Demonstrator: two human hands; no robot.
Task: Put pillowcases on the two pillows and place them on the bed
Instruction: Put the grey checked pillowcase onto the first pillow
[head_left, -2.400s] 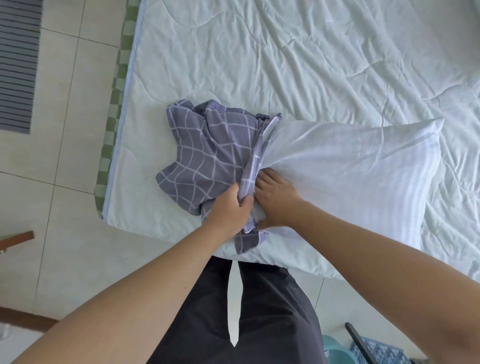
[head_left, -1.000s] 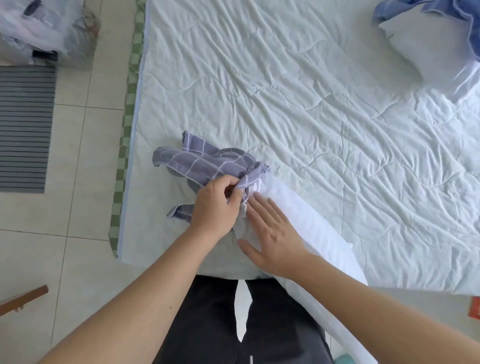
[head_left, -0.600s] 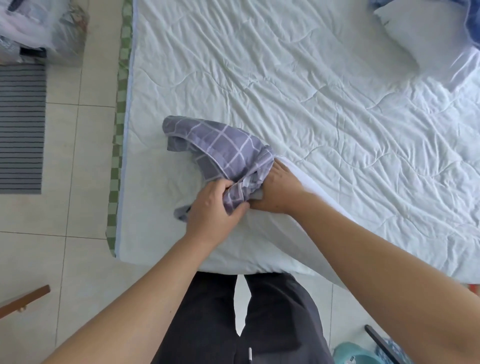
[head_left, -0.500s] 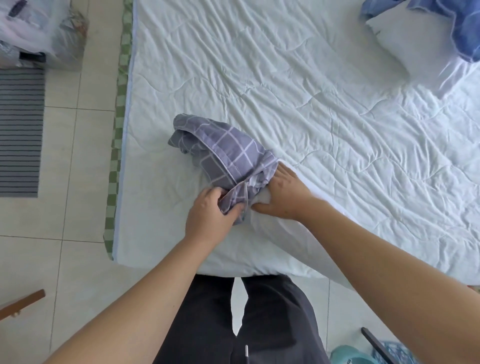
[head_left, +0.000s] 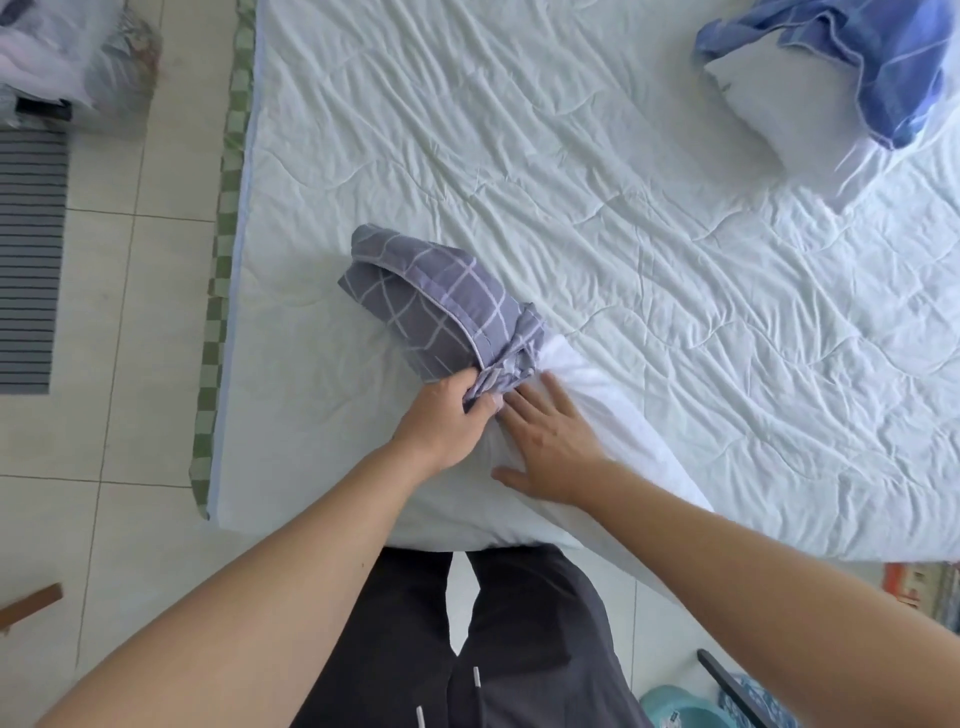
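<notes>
At the bed's (head_left: 597, 171) near edge, a white pillow (head_left: 587, 384) meets a bunched grey checked pillowcase (head_left: 436, 306).
Left hand (head_left: 447, 415) pinches the pillowcase's gathered opening; right hand (head_left: 550, 441) lies flat, fingers straight, on the pillow. Second pillow (head_left: 763, 104) lies at the far corner under blue cloth (head_left: 893, 57).

Two pillows: one white pillow (head_left: 613, 415) near the bed's (head_left: 519, 156) edge, another pillow (head_left: 769, 98) at the far corner. Two pillowcases: one grey checked pillowcase (head_left: 431, 306), one blue pillowcase (head_left: 883, 57). One striped mat (head_left: 28, 260). Perhaps one bag (head_left: 78, 57), blurred.
</notes>
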